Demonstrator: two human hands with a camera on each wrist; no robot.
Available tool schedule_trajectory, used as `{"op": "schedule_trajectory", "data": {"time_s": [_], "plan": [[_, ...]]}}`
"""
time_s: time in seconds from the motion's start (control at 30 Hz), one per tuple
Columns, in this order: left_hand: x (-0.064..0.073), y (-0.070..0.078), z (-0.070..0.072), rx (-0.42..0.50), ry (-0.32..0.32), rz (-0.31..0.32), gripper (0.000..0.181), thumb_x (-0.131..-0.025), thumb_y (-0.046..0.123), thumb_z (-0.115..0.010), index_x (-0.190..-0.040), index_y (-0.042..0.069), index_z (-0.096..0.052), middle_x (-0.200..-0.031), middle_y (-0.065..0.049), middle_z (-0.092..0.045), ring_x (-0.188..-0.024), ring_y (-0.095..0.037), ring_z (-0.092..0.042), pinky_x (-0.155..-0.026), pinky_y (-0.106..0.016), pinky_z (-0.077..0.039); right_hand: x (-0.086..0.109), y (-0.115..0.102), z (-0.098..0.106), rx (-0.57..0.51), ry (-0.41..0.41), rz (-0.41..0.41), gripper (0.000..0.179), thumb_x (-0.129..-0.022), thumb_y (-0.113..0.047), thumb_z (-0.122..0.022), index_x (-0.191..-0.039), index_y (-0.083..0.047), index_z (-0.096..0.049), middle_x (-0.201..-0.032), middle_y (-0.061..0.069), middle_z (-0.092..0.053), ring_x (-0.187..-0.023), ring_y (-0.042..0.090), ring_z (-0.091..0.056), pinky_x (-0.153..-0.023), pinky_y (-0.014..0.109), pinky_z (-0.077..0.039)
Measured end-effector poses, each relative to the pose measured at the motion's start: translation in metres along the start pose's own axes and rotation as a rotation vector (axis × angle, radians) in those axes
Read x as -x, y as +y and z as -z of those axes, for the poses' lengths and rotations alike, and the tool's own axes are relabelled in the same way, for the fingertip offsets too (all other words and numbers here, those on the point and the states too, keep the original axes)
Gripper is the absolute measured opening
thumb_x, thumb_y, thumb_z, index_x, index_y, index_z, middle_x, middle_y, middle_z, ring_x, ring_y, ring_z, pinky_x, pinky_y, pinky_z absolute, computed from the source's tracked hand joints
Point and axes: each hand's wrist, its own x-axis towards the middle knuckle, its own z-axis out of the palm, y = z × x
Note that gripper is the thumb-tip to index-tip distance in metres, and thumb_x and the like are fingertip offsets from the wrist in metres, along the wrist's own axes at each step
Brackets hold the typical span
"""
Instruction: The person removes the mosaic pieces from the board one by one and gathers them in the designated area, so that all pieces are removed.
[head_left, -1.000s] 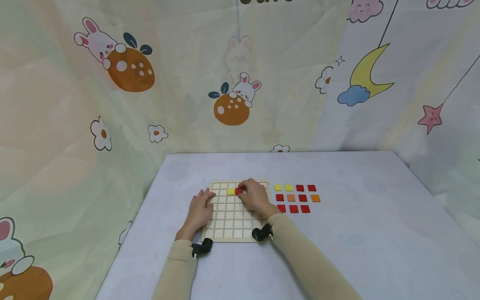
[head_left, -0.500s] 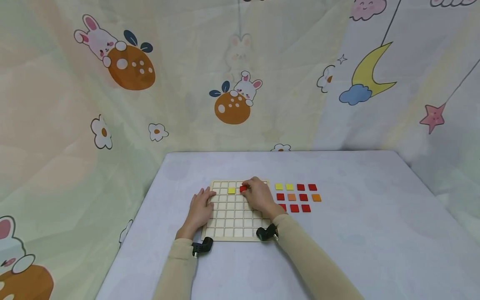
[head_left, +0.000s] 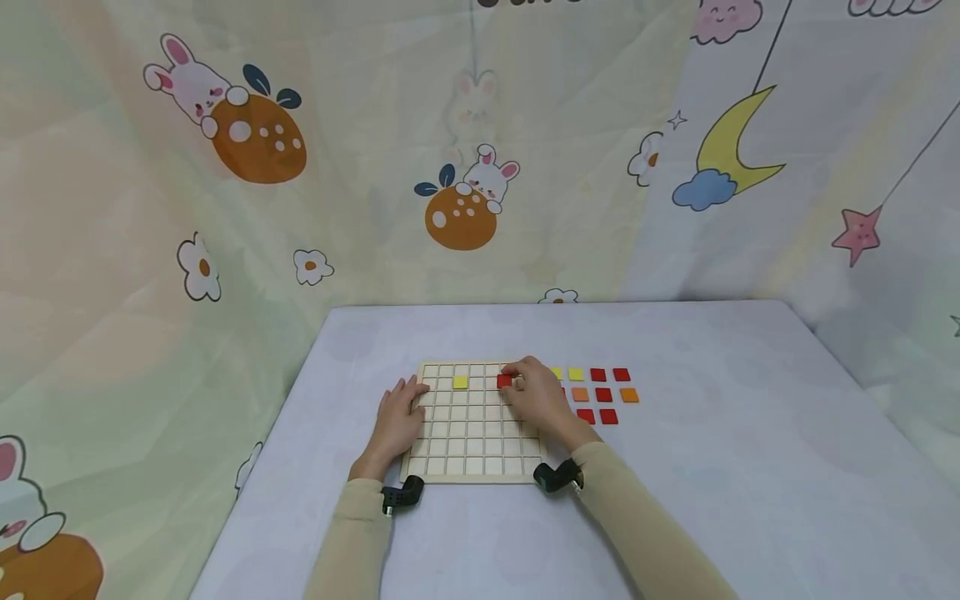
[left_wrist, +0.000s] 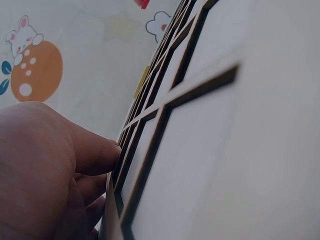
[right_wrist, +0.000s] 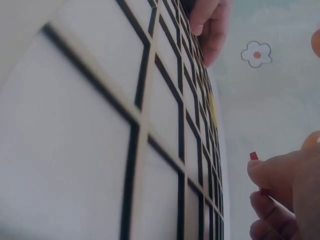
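My right hand (head_left: pixel 542 395) pinches a red square tile (head_left: pixel 504 381) between thumb and fingers, over the upper right of a pale wooden grid board (head_left: pixel 480 479). In the right wrist view, that red tile (right_wrist: pixel 253 156) is held on edge, apart from the board. A yellow tile (head_left: pixel 461 382) lies in a cell near the board's top. My left hand (head_left: pixel 397 418) rests at the board's left edge, fingers relaxed. The left wrist view shows the thumb of the left hand (left_wrist: pixel 45 160) touching the rim, with the other fingers lower down and partly hidden.
To the right of the board lie rows of loose tiles: yellow (head_left: pixel 575 374), red (head_left: pixel 621 374), pale orange (head_left: pixel 580 394) and orange (head_left: pixel 629 395). My right hand hides some of them. The white-covered table (head_left: pixel 712 500) ends at a patterned cloth backdrop (head_left: pixel 360 167).
The red tile was beside the yellow tile; my right hand has lifted it and carried it rightward across the board. My left hand stays at the board's left edge.
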Motion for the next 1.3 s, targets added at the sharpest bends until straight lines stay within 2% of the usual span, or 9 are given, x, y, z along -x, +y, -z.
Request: {"op": "schedule_trajectory", "data": {"time_s": [0.23, 0.4, 0.6, 0.8, 0.9, 1.07, 1.3], "plan": [[0.000, 0.000, -0.001, -0.009, 0.000, 0.011, 0.038, -0.095, 0.004, -0.051, -0.133, 0.005, -0.058, -0.154, -0.017, -0.035, -0.147, -0.034, -0.019, -0.121, -0.050, -0.004, 0.012, 0.010, 0.012, 0.023, 0.006, -0.019, 0.028, -0.087, -0.021, -0.073, -0.113, -0.014, -0.070, -0.109, 0.000, -0.062, -0.095, 0.020, -0.058, -0.083, 0.037, -0.054], [0.000, -0.001, -0.002, -0.001, 0.000, 0.007, 0.038, -0.094, 0.004, -0.052, -0.132, 0.005, -0.058, -0.154, -0.017, -0.036, -0.147, -0.035, -0.019, -0.121, -0.051, -0.004, 0.020, 0.019, 0.018, 0.034, 0.015, -0.047, 0.032, -0.088, -0.022, -0.073, -0.118, -0.013, -0.069, -0.112, 0.000, -0.061, -0.095, 0.019, -0.056, -0.082, 0.035, -0.055], [-0.001, 0.000, -0.004, -0.004, -0.004, 0.010, 0.038, -0.095, 0.004, -0.052, -0.132, 0.005, -0.058, -0.155, -0.017, -0.035, -0.148, -0.034, -0.019, -0.121, -0.050, -0.004, 0.028, 0.028, 0.029, 0.013, 0.025, -0.046, 0.036, -0.090, -0.020, -0.070, -0.124, -0.012, -0.065, -0.117, 0.002, -0.059, -0.090, 0.021, -0.054, -0.074, 0.032, -0.053], [-0.002, 0.000, -0.005, -0.012, -0.008, 0.007, 0.038, -0.095, 0.004, -0.052, -0.132, 0.005, -0.058, -0.155, -0.017, -0.035, -0.148, -0.034, -0.019, -0.121, -0.051, -0.004, 0.034, 0.038, 0.037, 0.059, 0.045, -0.071, 0.035, -0.090, -0.022, -0.070, -0.123, -0.012, -0.066, -0.118, 0.004, -0.059, -0.097, 0.021, -0.054, -0.082, 0.034, -0.055], [-0.002, 0.000, -0.004, -0.014, -0.016, 0.011, 0.038, -0.096, 0.005, -0.051, -0.133, 0.006, -0.058, -0.155, -0.016, -0.034, -0.148, -0.033, -0.018, -0.121, -0.050, -0.003, 0.037, 0.042, 0.040, 0.066, 0.056, -0.074, 0.034, -0.088, -0.021, -0.072, -0.121, -0.011, -0.067, -0.115, 0.005, -0.059, -0.090, 0.022, -0.054, -0.075, 0.033, -0.055], [-0.002, 0.000, -0.002, -0.018, -0.022, 0.014, 0.038, -0.096, 0.006, -0.050, -0.133, 0.005, -0.057, -0.156, -0.015, -0.034, -0.148, -0.033, -0.017, -0.121, -0.050, -0.002, 0.043, 0.048, 0.044, 0.056, 0.085, -0.059, 0.032, -0.086, -0.017, -0.075, -0.116, -0.009, -0.069, -0.108, 0.005, -0.060, -0.080, 0.020, -0.052, -0.067, 0.030, -0.048], [-0.001, 0.000, -0.003, -0.034, 0.000, 0.015, 0.038, -0.095, 0.005, -0.051, -0.132, 0.005, -0.058, -0.155, -0.017, -0.035, -0.147, -0.036, -0.018, -0.121, -0.051, -0.005, 0.050, 0.054, 0.051, 0.039, 0.100, -0.079, 0.031, -0.088, -0.016, -0.072, -0.118, -0.009, -0.068, -0.111, 0.004, -0.058, -0.093, 0.021, -0.059, -0.076, 0.034, -0.057]]}}
